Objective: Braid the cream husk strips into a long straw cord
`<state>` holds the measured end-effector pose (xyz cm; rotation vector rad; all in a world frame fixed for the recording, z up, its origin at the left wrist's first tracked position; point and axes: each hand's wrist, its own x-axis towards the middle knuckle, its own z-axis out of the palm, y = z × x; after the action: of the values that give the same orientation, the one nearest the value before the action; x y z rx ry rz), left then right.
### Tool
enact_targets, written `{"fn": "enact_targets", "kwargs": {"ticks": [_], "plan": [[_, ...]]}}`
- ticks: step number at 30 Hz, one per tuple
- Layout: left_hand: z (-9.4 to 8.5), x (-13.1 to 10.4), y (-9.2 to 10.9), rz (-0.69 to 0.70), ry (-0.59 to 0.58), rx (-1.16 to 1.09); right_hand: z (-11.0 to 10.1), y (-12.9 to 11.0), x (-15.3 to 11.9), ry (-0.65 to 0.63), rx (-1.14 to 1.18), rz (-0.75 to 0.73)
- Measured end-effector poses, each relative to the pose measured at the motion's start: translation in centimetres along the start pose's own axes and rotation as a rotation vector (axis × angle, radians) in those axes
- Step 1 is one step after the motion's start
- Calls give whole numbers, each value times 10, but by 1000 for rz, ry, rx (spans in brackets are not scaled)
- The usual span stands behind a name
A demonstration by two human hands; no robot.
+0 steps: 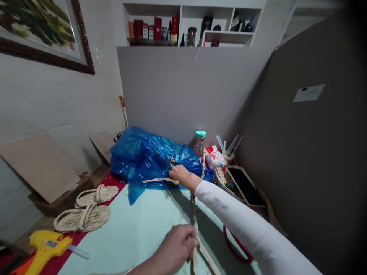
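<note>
My left hand [179,246], low in the middle, pinches a pale straw braid [195,215] between thumb and fingers. Loose straw strands [208,256] run down from that pinch past the lower edge. Farther forward, my right hand [182,175] is closed at the front of a blue plastic bag [149,152]. A twisted straw strand [159,179] sticks out leftward from under the right hand, which appears to grip it; the fingertips are partly hidden. Beneath my white-sleeved right forearm, a red loop handle [236,250] shows on the pale green tabletop [129,229].
Two woven straw sandals [83,217] and a yellow glue gun [50,246] lie at left. A tablet [246,187], a small basket [220,177], a cup of glue sticks [228,156] and a green-lidded jar [200,134] stand at right. Grey panels [183,88] rise behind.
</note>
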<state>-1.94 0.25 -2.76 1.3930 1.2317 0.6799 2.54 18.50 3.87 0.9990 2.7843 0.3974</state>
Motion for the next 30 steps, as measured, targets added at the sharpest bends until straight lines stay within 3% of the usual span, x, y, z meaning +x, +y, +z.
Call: {"fn": "enact_targets", "kwargs": {"ticks": [4,8,12,16,20,22,24,27,30], "plan": [[-1,-1,1,11,-22,-1,3,19,17,-76,67,185],[-1,-2,-2,44,9,28,1,28,5,-38,114,282],[-1,-3,-1,128,91,107,-17,18,-36,79,134,368],[-2,-3,1,127,100,89,-29,-7,-103,167,271,454],[0,-5,-1,137,121,14,-14,-34,-168,153,396,520],[2,-7,-1,158,123,-35,-1,-38,-192,136,515,480],[3,-11,2,159,167,-100,11,-37,-207,119,702,390],[4,-17,11,135,128,-230,22,-32,-218,142,918,279],[4,-19,20,140,78,-291,25,-35,-218,207,835,292]]}}
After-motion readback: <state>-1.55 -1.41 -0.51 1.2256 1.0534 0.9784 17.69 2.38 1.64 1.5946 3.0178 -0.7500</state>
